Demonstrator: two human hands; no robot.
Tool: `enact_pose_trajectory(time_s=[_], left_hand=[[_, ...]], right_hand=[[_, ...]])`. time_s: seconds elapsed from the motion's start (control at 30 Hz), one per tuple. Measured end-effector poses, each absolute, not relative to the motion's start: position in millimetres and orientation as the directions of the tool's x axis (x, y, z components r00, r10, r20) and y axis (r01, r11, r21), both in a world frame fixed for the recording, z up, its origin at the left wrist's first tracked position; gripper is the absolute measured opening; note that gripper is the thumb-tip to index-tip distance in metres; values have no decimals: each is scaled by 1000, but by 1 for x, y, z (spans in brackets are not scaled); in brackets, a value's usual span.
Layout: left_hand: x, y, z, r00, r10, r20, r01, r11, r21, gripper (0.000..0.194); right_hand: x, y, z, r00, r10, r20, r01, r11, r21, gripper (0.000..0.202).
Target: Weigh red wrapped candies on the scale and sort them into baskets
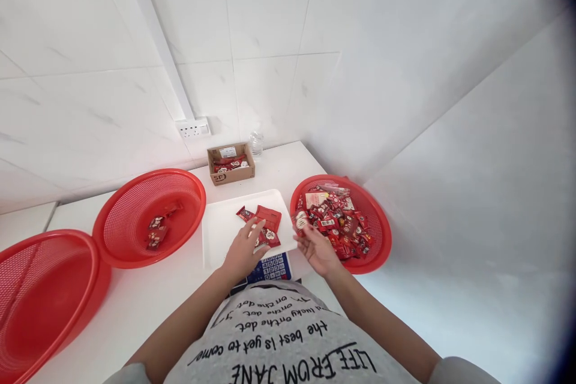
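Far L, red basket [49,312] on table [130,306]; next, mid basket [130,222] w/ a few red wrappers [157,235]; cardboard box [234,176] behind; L hand [243,250] over tray packets [269,216] on white tray [219,229], fingers spread, can't tell if touching; R hand [318,250], fingers pinching red-&-white packet [300,219] by near-L rim of R basket [381,245], heaped w/ packets.
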State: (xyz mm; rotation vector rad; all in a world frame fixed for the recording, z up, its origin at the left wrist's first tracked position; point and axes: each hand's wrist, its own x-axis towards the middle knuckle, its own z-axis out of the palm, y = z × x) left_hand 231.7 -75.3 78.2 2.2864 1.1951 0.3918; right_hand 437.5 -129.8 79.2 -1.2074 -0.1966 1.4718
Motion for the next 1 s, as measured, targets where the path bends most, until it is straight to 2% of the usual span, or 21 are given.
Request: enact_pose_trajectory(time_s=[0.07,0.13,0.2,0.27,0.37,0.47,0.63,0.8,1.0], left_hand=[[232,-67,69,612,790,38,692,-559,456,58],[237,-59,61,675,737,33,681,-640,355,59],[243,-51,53,720,693,14,662,-693,285,60],[249,-44,46,724,689,-18,670,-698,251,62],[251,-37,39,694,717,-64,709,-665,236,64],[249,-36,34,694,718,-53,709,-669,221,62],[245,-37,29,708,706,-9,694,-693,196,61],[243,-35,28,715,699,12,686,-704,184,60],[240,-39,35,714,700,10,687,-703,187,53]], right_hand=[[452,-130,74,283,772,-569,-669,-266,-694,21],[459,-129,67,362,756,-545,-571,-282,-771,29],[461,-129,58,462,774,-432,-320,-309,-896,40],[460,-129,46,497,832,-248,36,-306,-951,45],[457,-129,32,391,917,-79,480,-276,-833,49],[454,-130,26,280,956,-82,685,-260,-681,51],[450,-132,31,255,952,-168,754,-305,-582,53],[447,-132,37,263,942,-207,772,-335,-541,54],[449,-133,32,249,950,-189,781,-312,-540,54]])
